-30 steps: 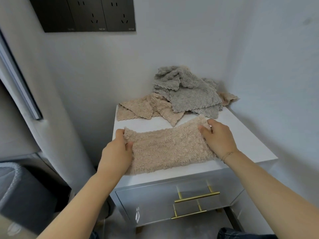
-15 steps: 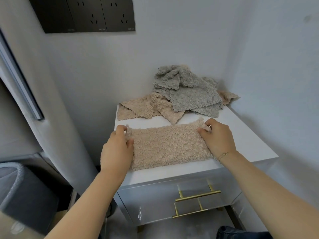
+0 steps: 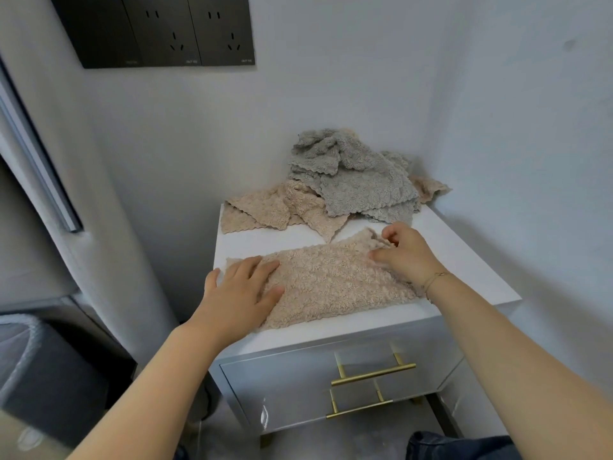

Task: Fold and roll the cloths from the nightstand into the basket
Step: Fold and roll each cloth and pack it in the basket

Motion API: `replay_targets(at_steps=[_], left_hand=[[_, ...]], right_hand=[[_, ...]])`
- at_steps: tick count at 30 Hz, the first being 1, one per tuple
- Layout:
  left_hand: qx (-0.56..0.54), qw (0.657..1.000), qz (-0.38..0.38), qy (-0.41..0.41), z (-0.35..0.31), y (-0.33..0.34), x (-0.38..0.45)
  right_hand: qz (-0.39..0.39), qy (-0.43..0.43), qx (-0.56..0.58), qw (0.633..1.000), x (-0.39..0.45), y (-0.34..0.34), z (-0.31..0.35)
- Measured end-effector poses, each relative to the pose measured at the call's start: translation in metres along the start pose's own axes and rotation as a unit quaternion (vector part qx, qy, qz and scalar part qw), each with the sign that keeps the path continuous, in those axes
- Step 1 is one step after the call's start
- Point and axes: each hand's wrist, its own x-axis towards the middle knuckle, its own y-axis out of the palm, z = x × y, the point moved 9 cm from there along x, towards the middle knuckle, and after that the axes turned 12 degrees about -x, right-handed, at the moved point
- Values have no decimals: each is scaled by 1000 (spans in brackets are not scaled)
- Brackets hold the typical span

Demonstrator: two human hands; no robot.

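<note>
Cloth in work: beige fluffy rectangular cloth (image 3: pixel 335 280), folded into a long band, lying flat across the front of the surface.
Surface: white glossy nightstand top (image 3: pixel 464 260); two drawers with brass bar handles (image 3: pixel 373 375) below.
Left hand: left hand (image 3: pixel 242 293) laid flat with fingers straight, pressing down the left end of the band.
Right hand: right hand (image 3: pixel 403 255) with fingers curled, pinching the far right corner of the band.
Waiting stock: crumpled grey fluffy cloths (image 3: pixel 355 180) heaped at the back corner, over loose beige cloths (image 3: pixel 275 210); all apart from the band.
Basket: dark grey basket with a pale woven rim (image 3: pixel 30 360), low at the left, beside the nightstand; only part shows.
Step in hand: judged to be squaring the band before rolling.
Method advised: keep the left end pinned; align the right corner's layers edge to edge; smooth out the ripples; start a tight, even roll from one short end.
Risk: a loose first turn would let the roll sag or open when carried.
</note>
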Motion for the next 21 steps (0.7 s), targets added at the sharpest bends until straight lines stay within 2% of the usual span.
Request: replay_targets(at_steps=[4,8,10,12,14,18,19,21], left_hand=[[-2,999,-51,-6,-8,-23,-4],[2,997,-74,-15,-6,-33,-2],[-50,996,-76,-9,-8,-34,1],[-148,988,-48,0,-11,-31,2],[-236,972,-17,-5,-14,-28,0],[-311,950,-33,-23,-13,-38,-3],[-348,936,-21,-45,-10,-37,-3],[-472,875,12,-106,-1,-28,-4]], right_hand=[[-108,-105,22,988,-16,-21,26],[-127,-179,39,975,-27,-27,46],[-123,-193,75,971,-29,-31,54],[-133,-206,83,966,-32,-36,66],[-143,-210,78,964,-31,-39,78],[-117,-226,-1,967,-6,-33,107],[-119,-221,-28,968,6,-30,111],[-129,-200,-41,970,29,-22,117]])
